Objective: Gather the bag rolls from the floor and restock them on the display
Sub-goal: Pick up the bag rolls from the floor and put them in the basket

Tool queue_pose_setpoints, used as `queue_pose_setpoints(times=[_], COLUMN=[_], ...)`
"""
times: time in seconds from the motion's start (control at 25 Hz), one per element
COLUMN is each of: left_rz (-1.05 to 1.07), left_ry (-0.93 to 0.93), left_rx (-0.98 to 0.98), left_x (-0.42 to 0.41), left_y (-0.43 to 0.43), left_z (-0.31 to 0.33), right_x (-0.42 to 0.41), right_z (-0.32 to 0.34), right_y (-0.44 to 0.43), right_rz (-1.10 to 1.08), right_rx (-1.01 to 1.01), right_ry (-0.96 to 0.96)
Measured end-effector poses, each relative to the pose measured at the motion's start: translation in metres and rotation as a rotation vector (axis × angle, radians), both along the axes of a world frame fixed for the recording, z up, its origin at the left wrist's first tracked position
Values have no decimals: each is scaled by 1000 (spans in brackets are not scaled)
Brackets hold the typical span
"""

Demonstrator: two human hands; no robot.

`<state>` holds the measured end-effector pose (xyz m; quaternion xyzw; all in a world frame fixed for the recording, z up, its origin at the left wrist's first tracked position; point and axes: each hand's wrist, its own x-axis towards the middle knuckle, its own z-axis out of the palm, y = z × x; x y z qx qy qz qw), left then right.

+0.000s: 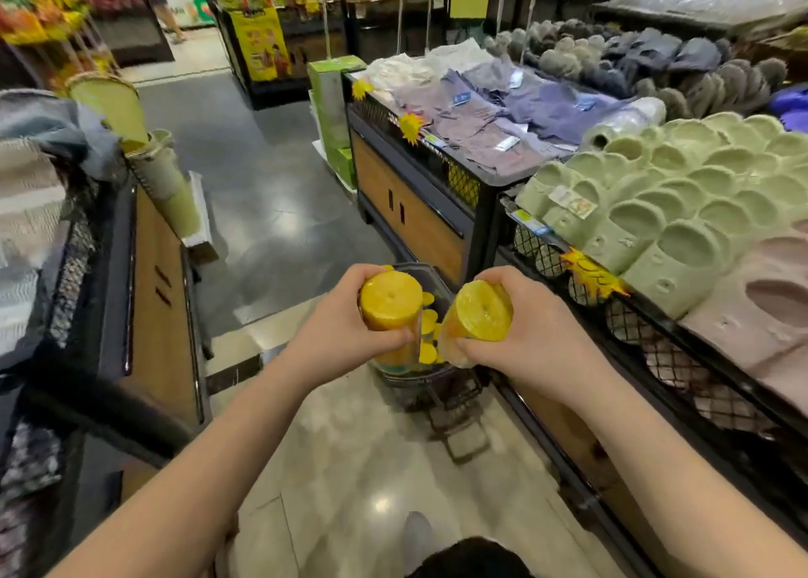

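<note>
Two yellow bag rolls, flat ends toward the camera, held side by side above the aisle floor: left roll (390, 299) gripped in the left hand (336, 328), fingers curled round its side; right roll (478, 310) gripped in the right hand (538, 337), fingers likewise wrapped round it, clear wrap showing at its lower end. Just beneath and between them, a clear plastic bin (433, 276), open-topped, holding more yellow rolls (427, 352) stood on end; number not readable, most hidden behind the hands and the held rolls. Bin set on a dark wire stand (437, 391) close against the right-hand display; lower part of the stand blurred, shape hard to make out. On the right, a mesh-fronted tabletop (656, 315) carrying rows of green slippers (682, 210), with pinkish slippers (769, 297) cut off at the frame edge. Farther along, folded shirts (503, 114) in greys and blues, and a clear roll of plastic bags (625, 124) lying between shirts and slippers. Left-hand display cut off, goods too blurred to name.
</note>
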<state>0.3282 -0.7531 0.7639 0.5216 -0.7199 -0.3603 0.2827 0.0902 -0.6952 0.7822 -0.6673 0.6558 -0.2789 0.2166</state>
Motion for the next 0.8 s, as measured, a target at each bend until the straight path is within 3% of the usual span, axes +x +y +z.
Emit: queue_pose_setpoints(times=[0.2,0.4,0.8], left_rz=[-94,-277,-827], left_ry=[-5,-106,-296], left_rx=[22,18,4], left_x=[-7,-20,-64], left_y=[-145,-280,-531], left_z=[1,-26,-132], right_x=[-10,-19,13], right_z=[-2,-35,-118], right_y=[-146,-240,-380], right_rz=[-31,-114,-635], right_rx=[63,103,293], right_ry=[60,90,80])
